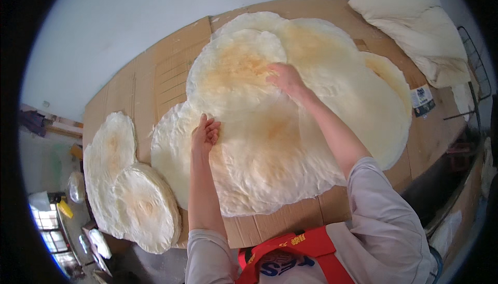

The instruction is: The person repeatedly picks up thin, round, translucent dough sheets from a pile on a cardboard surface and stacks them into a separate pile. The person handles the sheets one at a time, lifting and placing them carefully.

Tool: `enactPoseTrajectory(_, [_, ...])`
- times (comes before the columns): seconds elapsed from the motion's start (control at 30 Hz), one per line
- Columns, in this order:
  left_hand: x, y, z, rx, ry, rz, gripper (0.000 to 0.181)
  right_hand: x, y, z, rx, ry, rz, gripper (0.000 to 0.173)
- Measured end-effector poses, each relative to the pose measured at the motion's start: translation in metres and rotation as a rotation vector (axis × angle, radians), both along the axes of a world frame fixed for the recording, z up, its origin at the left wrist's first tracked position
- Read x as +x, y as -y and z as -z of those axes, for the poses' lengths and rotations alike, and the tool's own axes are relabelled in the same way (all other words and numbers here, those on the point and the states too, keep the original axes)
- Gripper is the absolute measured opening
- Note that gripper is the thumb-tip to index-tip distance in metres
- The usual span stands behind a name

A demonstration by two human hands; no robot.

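Large thin round flatbreads [272, 155], pale with browned middles, overlap across the cardboard in front of me. My left hand [206, 130] is over the left part of the pile, palm side partly up and fingers curled, near the lower edge of a smaller round sheet [237, 66] on top. At that sheet's right edge is my right hand [286, 77], its fingers bent and slightly blurred; whether they pinch the edge cannot be told. More flatbreads lie stacked at the left [144, 206].
Brown cardboard [175, 66] covers the work surface, with a pale wall behind. A cream cloth bundle [420, 31] lies at the back right, near a printed packet [422, 99] and a black wire rack [474, 66]. Bags hang or lie at the far left.
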State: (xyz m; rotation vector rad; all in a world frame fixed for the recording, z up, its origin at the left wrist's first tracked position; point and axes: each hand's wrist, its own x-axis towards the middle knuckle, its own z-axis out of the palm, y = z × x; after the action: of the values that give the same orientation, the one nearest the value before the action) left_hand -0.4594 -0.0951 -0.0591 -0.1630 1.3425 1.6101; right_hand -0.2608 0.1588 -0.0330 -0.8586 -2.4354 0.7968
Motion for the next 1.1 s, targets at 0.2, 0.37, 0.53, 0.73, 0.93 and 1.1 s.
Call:
enactPoseTrajectory(0.2, [0.003,-0.033,-0.019,-0.318,-0.5,0.304,0.015,-0.011,0.065,0.033,0.399,0.018,-0.439,0.052])
enactPoseTrajectory(0.37, [0.022,0.002,-0.039,-0.096,-0.424,0.098,0.017,-0.009,0.056,0.047,0.567,0.027,-0.428,0.037])
enactPoseTrajectory(0.53, [0.042,0.04,-0.012,0.109,-0.098,-0.091,0.024,-0.033,0.067,0.036,0.719,-0.051,-0.401,0.02])
enactPoseTrajectory(0.73, [0.018,0.024,0.005,0.255,-0.035,0.013,0.035,-0.068,0.043,0.004,0.522,-0.043,-0.223,0.008])
enactPoseTrajectory(0.93, [0.011,-0.022,-0.025,0.497,0.081,-0.014,0.055,-0.068,0.045,-0.03,0.566,-0.048,-0.338,0.013])
enactPoseTrajectory(1.1, [-0.016,-0.045,0.034,0.397,0.173,-0.157,0.028,-0.042,0.093,0.007,0.766,-0.077,-0.152,0.019])
